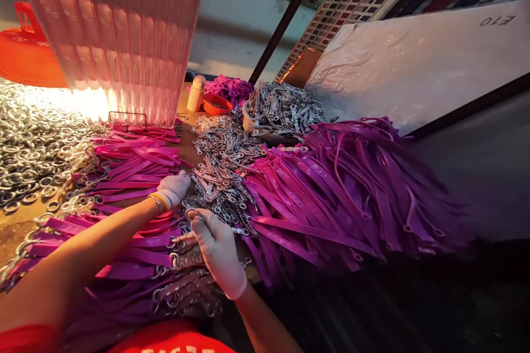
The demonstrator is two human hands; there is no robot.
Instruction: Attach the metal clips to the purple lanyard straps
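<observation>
Metal clasps (226, 182), silver-grey and shiny with ring ends, lie in a loose heap between purple straps (302, 198) at left and right. Near it, my right hand (219, 251) pinches a small metal piece (199, 218); whether my farther left hand (174, 188) pinches anything, I cannot tell.

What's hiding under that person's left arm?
Purple straps stick out on both sides of the left arm, with metal pieces by some ends. Whatever lies right beneath the arm is covered, so I can't tell what's there.
</observation>
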